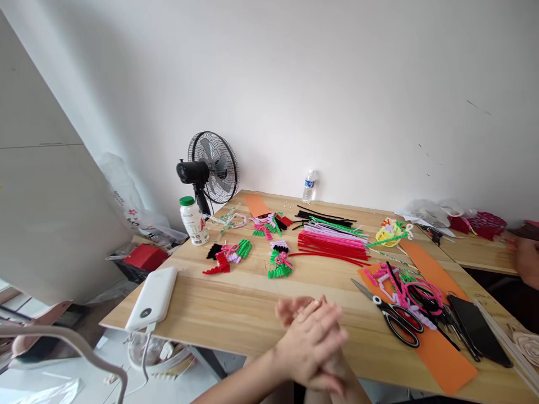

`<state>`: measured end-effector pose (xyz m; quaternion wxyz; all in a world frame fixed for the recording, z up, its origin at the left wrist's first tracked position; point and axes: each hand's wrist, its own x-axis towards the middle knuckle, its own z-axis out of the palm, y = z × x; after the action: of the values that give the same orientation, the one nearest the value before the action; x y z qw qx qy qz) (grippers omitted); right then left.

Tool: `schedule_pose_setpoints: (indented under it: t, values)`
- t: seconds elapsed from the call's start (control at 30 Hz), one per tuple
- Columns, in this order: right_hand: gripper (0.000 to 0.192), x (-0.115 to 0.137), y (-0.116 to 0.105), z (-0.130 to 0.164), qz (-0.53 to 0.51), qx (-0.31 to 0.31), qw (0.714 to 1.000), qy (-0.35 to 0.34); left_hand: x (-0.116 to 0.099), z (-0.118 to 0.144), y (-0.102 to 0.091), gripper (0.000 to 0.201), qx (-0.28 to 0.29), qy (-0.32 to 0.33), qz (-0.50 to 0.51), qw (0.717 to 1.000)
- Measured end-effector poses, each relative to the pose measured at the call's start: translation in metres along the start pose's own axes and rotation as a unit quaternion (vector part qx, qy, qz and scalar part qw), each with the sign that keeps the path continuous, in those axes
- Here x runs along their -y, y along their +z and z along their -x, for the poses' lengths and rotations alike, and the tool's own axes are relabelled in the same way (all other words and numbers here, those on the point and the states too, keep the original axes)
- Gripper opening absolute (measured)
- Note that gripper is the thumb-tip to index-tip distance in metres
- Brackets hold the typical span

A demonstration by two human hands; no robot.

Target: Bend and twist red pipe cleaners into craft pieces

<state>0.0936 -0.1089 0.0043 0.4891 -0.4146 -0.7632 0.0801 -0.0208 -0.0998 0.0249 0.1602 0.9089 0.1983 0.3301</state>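
Both hands sit clasped over the near edge of the bench (236,303), left hand (314,350) laid across the right hand (297,310). Fingers (324,322) are folded onto each other, grasping nothing; no object between the palms that I can see.

Nearest workpiece: the green and pink curled pipe-cleaner piece (280,264), just beyond the fingertips, up and slightly left, apart from them with bare bench between. A 2nd curled cluster (227,255), red, black, green and pink, lies further left.

Handling judgement: pipe cleaners are very light, fuzzy, not slippery, with a thin wire core. They bend easily and hold the bend, so a hard squeeze would likely flatten the coils. Best pinched lightly at the middle knot or at a straight end, 2 fingers enough.

Straight stock: bundle of pipe cleaners (332,238), red, pink, green and black, lies flat across the bench centre, well beyond the hands to the right. Long and floppy; I'd pick near mid-length to avoid droop.

Scissors (393,317) lie to the right of the hands on an orange paper sheet (446,359), handles toward the near edge, next to a tangle of pink loops (415,292). Power bank (152,298) sits at the left edge, bottle (192,220) and fan (210,168) at the far left corner.

Another person's hand (528,261) shows at the right frame edge.
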Motion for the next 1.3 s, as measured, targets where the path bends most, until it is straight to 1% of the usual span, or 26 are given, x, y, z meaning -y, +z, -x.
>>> schedule_pose_setpoints:
  t: [0.03,0.07,0.1,0.13,0.17,0.2,0.23,0.27,0.33,0.37,0.47,0.5,0.6,0.7,0.8,0.93,1.0,1.03,1.07,1.1,1.13,1.17,1.2,1.23,1.27,1.3]
  values:
    - [0.051,-0.005,-0.002,-0.006,0.005,-0.004,1.000,-0.002,0.006,-0.004,-0.003,0.068,-0.011,0.017,-0.006,1.000]
    - [0.045,-0.013,-0.006,-0.016,0.033,-0.005,0.999,-0.001,0.013,-0.008,-0.007,0.070,-0.037,0.020,-0.028,0.999]
    - [0.037,-0.024,-0.013,-0.030,0.050,-0.011,0.999,0.012,0.019,-0.014,-0.012,0.069,-0.080,-0.005,-0.060,0.995]
    - [0.030,-0.037,-0.020,-0.046,0.073,-0.014,0.997,0.034,0.026,-0.020,-0.017,0.064,-0.121,-0.050,-0.085,0.988]
    - [0.027,-0.052,-0.029,-0.063,0.161,0.015,0.984,0.075,0.032,-0.028,-0.022,0.058,-0.160,-0.089,-0.091,0.979]
    - [0.028,-0.068,-0.037,-0.079,0.270,0.056,0.953,0.123,0.037,-0.036,-0.027,0.053,-0.189,-0.108,-0.086,0.972]
    - [0.028,-0.084,-0.045,-0.094,0.369,0.111,0.908,0.164,0.042,-0.045,-0.032,0.048,-0.192,-0.104,-0.084,0.972]
    - [0.027,-0.099,-0.051,-0.105,0.399,0.125,0.890,0.181,0.045,-0.055,-0.036,0.044,-0.179,-0.093,-0.088,0.976]
    - [0.026,-0.124,-0.056,-0.120,0.430,0.143,0.868,0.202,0.052,-0.072,-0.040,0.034,-0.149,-0.069,-0.106,0.981]
    - [0.027,-0.133,-0.056,-0.122,0.440,0.150,0.861,0.209,0.055,-0.079,-0.039,0.029,-0.144,-0.061,-0.113,0.981]
    - [0.029,-0.151,-0.051,-0.120,0.461,0.168,0.844,0.216,0.069,-0.086,-0.030,0.022,-0.169,-0.048,-0.112,0.978]
    - [0.029,-0.154,-0.049,-0.117,0.465,0.171,0.842,0.214,0.074,-0.084,-0.026,0.020,-0.179,-0.043,-0.110,0.977]
    - [0.028,-0.161,-0.049,-0.112,0.471,0.170,0.841,0.204,0.085,-0.075,-0.017,0.019,-0.183,-0.032,-0.109,0.976]
    - [0.027,-0.164,-0.055,-0.110,0.466,0.161,0.848,0.194,0.088,-0.070,-0.015,0.019,-0.206,-0.057,-0.099,0.972]
    - [0.027,-0.159,-0.064,-0.111,0.447,0.146,0.865,0.174,0.085,-0.072,-0.016,0.020,-0.206,-0.066,-0.098,0.972]
    - [0.030,-0.143,-0.076,-0.115,0.416,0.104,0.893,0.138,0.083,-0.072,-0.015,0.019,-0.211,-0.058,-0.094,0.971]
    - [0.029,-0.130,-0.080,-0.117,0.348,0.053,0.927,0.132,0.082,-0.071,-0.015,0.021,-0.227,-0.054,-0.085,0.969]
    - [0.026,-0.122,-0.081,-0.117,0.266,0.015,0.953,0.144,0.081,-0.071,-0.015,0.024,-0.237,-0.052,-0.076,0.967]
    - [0.022,-0.114,-0.081,-0.117,0.158,-0.020,0.972,0.173,0.080,-0.071,-0.015,0.026,-0.250,-0.054,-0.063,0.965]
    - [0.019,-0.106,-0.081,-0.116,0.037,-0.039,0.975,0.216,0.079,-0.071,-0.014,0.026,-0.262,-0.060,-0.042,0.962]
    - [0.018,-0.098,-0.079,-0.115,-0.083,-0.041,0.960,0.265,0.078,-0.071,-0.014,0.025,-0.274,-0.074,-0.013,0.959]
    - [0.019,-0.089,-0.076,-0.113,-0.189,-0.028,0.933,0.306,0.077,-0.072,-0.013,0.023,-0.283,-0.100,0.029,0.954]
    - [0.020,-0.082,-0.073,-0.111,-0.273,-0.015,0.901,0.336,0.076,-0.072,-0.012,0.022,-0.285,-0.136,0.084,0.945]
    - [0.021,-0.074,-0.069,-0.109,-0.334,-0.003,0.871,0.360,0.076,-0.073,-0.011,0.023,-0.281,-0.176,0.152,0.931]
    - [0.023,-0.068,-0.064,-0.106,-0.376,0.009,0.845,0.380,0.076,-0.074,-0.010,0.025,-0.271,-0.213,0.225,0.912]
    - [0.024,-0.062,-0.059,-0.104,-0.403,0.021,0.825,0.396,0.077,-0.075,-0.010,0.029,-0.258,-0.243,0.295,0.887]
